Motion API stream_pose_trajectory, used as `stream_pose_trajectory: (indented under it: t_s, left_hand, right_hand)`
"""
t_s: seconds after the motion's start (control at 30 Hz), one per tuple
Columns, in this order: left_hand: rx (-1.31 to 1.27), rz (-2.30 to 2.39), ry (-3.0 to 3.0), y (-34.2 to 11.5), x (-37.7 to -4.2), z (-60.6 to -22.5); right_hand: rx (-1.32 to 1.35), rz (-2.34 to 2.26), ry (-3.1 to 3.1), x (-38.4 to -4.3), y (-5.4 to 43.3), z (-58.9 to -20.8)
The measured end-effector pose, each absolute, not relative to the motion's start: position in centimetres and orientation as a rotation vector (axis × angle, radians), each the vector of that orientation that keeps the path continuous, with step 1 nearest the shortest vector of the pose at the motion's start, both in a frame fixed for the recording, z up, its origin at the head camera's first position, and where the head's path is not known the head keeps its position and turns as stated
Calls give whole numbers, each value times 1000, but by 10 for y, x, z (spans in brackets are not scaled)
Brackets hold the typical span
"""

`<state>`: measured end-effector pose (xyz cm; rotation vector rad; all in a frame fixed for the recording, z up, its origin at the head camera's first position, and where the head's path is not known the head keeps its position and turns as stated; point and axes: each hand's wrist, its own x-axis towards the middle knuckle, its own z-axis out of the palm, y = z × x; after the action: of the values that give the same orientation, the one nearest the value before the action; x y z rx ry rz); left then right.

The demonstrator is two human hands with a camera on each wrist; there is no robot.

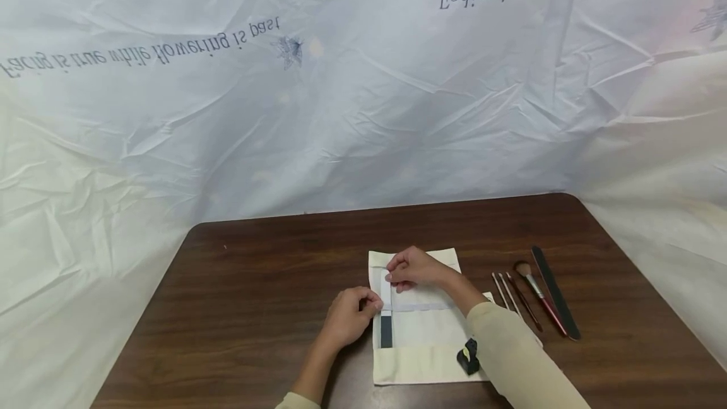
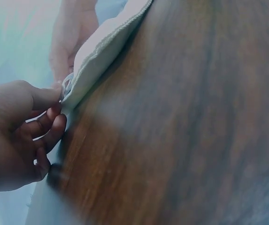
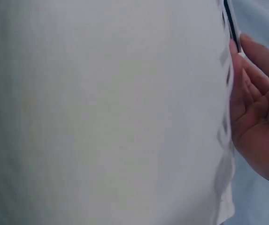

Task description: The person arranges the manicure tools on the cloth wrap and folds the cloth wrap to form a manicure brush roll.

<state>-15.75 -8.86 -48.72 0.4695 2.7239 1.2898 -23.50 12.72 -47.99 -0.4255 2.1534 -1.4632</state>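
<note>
A cream cloth pouch (image 1: 420,365) with a turned-up lower band lies unfolded on the table. Along its left side runs a narrow flat strip (image 1: 386,331), white in its upper part and dark grey lower down. My left hand (image 1: 349,317) pinches the pouch's left edge beside the strip, thumb on top, as the left wrist view shows. Higher up, my right hand (image 1: 417,268) reaches across the pouch. Its thumb and fingers pinch the strip's upper end, whose thin edge appears between them in the right wrist view.
A small black item (image 1: 468,357) with a yellow patch sits on the pouch near my right sleeve. To the right lie thin silver sticks (image 1: 502,289), a slim brown stick (image 1: 525,302), a red-handled makeup brush (image 1: 536,289) and a long black nail file (image 1: 555,292). White sheeting (image 1: 341,112) hangs behind the brown table (image 1: 244,308).
</note>
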Motion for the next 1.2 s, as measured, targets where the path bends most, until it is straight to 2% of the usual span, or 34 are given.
stream_pose_trajectory:
  t_s: [0.2,0.37,0.53,0.83,1.2]
  left_hand:
    - [531,1333,2726,-84,-155,-485]
    - [607,1388,2702,-74,-156,-482]
    - [638,1240,2712,-61,-157,-482]
    - [647,1082,2753,-54,-159,-486]
    - [633,1144,2733,-55,-162,-487]
  right_hand:
    - [-536,-1375,2330,-223,150,-463]
    - [-568,-1414,2395,-211,194,-452]
    - [-499,-1447,2467,-198,238,-443]
    - [-217,-1501,2657,-176,307,-432]
    - [183,-1295,2843,-160,372,-459]
